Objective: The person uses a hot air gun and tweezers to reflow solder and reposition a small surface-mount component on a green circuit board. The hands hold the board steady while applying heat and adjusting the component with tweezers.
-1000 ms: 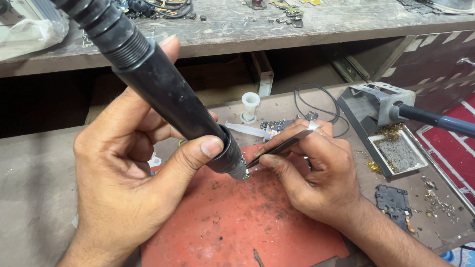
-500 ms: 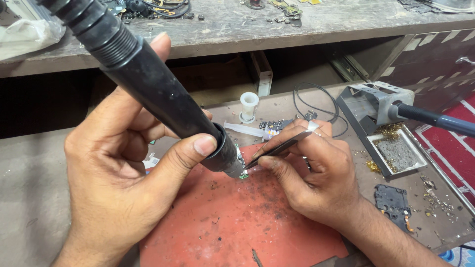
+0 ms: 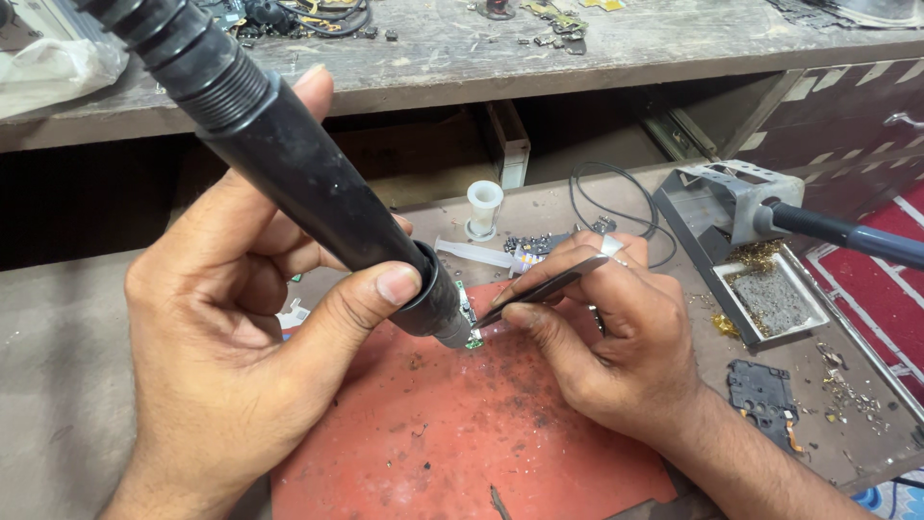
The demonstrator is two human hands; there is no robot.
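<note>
Now we see the grey workbench (image 3: 58, 385) spreading out under both wrists, and on it the red work mat (image 3: 452, 433), which lies beneath the fingertips of both hands. Next in size is the black hot-air handpiece (image 3: 308, 183) (its ribbed hose runs up past the thumb and out of view), slanting down from upper left. Our left hand (image 3: 221, 347) wraps around it, thumb pressed along the barrel near the collar and the other fingers curled behind, so the nozzle ends just past the thumb tip. Our right hand (image 3: 616, 347) sits across from it, thumb and forefinger pinching a pair of slim metal tweezers (image 3: 544, 289), whose tips reach toward the nozzle. Between the nozzle and the tweezer tips, on the mat, lies the small green circuit board (image 3: 470, 318), the thing being worked on; we cannot tell whether the tips touch it. Beyond the right knuckles stands a grey soldering-iron stand (image 3: 731, 207) with its tray. Past the fingertips, farther back, lie a clear syringe (image 3: 481, 255) and a small white cup (image 3: 484, 204).
</note>
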